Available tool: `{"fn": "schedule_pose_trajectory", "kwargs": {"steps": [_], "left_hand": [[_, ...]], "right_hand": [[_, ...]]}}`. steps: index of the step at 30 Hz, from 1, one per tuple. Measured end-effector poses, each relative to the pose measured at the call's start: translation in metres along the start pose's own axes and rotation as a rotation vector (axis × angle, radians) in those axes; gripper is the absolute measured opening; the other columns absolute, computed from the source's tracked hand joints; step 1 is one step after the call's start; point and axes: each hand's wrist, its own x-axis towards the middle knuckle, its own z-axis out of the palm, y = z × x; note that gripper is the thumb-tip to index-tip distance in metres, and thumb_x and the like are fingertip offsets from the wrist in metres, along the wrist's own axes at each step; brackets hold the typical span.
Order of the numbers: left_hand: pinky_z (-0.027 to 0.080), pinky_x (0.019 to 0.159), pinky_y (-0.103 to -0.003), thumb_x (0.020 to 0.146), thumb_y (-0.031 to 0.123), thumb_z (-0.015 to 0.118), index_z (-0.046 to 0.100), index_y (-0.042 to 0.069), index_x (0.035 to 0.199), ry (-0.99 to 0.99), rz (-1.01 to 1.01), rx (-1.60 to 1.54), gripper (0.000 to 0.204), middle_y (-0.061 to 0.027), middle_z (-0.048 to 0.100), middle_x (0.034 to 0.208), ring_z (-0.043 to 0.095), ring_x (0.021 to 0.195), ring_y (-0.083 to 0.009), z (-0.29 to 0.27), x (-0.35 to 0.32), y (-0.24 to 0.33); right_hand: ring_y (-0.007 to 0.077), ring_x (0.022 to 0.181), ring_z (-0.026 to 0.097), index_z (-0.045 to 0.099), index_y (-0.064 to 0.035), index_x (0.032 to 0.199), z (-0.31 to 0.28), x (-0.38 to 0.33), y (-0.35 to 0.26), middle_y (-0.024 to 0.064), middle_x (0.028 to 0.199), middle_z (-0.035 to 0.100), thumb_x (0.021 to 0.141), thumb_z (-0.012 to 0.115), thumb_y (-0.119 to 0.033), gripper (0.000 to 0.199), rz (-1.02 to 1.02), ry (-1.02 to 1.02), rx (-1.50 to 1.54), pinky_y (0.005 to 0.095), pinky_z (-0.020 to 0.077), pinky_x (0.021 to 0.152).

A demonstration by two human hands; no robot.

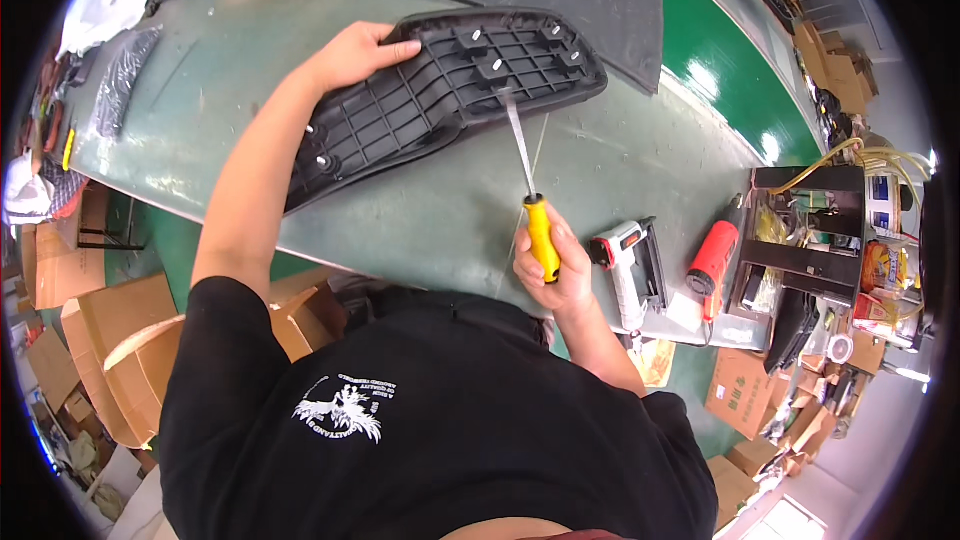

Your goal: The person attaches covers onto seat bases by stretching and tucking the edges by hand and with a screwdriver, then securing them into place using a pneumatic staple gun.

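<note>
Workshop, green workbench (620,155), staple gun (635,265) (heat gun (713,255) beside), cartons (110,340)

Brown cardboard boxes (110,340) lower left

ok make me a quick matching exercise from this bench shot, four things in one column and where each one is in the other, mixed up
Things:
1. screwdriver
2. black ribbed panel
3. staple gun
4. red heat gun

Places:
A. lying between the staple gun and the dark tool rack
B. under the left hand
C. lying just right of the right hand
D. gripped in the right hand, tip on the panel

Pairs: 1-D, 2-B, 3-C, 4-A
</note>
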Motion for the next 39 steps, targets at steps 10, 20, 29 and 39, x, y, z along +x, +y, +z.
{"fn": "schedule_pose_trajectory", "kwargs": {"steps": [10,20,29,39], "left_hand": [[0.05,0.092,-0.045,0.093,0.017,0.073,0.067,0.001,0.107,0.389,0.561,0.551,0.022,-0.0161,0.065,0.108,0.061,0.104,-0.0393,0.035,-0.06,0.095],[0.051,0.088,-0.042,0.093,0.014,0.075,0.065,-0.003,0.107,0.321,0.426,0.193,0.024,-0.0165,0.064,0.102,0.062,0.098,-0.0362,0.114,-0.117,0.077],[0.048,0.074,-0.031,0.099,0.015,0.069,0.062,0.002,0.101,0.303,0.232,-0.089,0.015,-0.005,0.061,0.09,0.056,0.082,-0.0143,0.125,-0.109,0.051],[0.04,0.069,-0.02,0.106,0.016,0.063,0.061,0.005,0.104,0.088,0.121,-0.449,0.012,0.0081,0.055,0.088,0.046,0.08,-0.0011,0.068,-0.163,0.075]], "right_hand": [[0.0178,0.075,0.069,0.068,-0.0049,0.137,0.004,-0.024,-0.117,0.0102,0.101,0.075,0.098,0.074,-0.017,0.041,-0.432,0.683,-1.242,0.0309,0.055,0.063],[0.0403,0.117,0.06,0.066,-0.0069,0.132,-0.097,-0.004,-0.185,0.0193,0.121,0.064,0.089,0.074,-0.019,0.045,-0.27,0.8,-2.462,0.0487,0.0517,0.101],[0.037,0.116,0.063,0.07,-0.0019,0.126,0.088,0.088,-0.119,0.016,0.122,0.069,0.091,0.076,-0.013,0.036,-0.758,-0.464,-1.99,0.0446,0.0515,0.101],[0.0245,0.102,0.058,0.071,-0.001,0.122,0.161,0.145,-0.092,0.0081,0.099,0.066,0.11,0.056,-0.033,0.037,-0.178,-0.966,-1.885,0.0366,0.0484,0.093]]}}
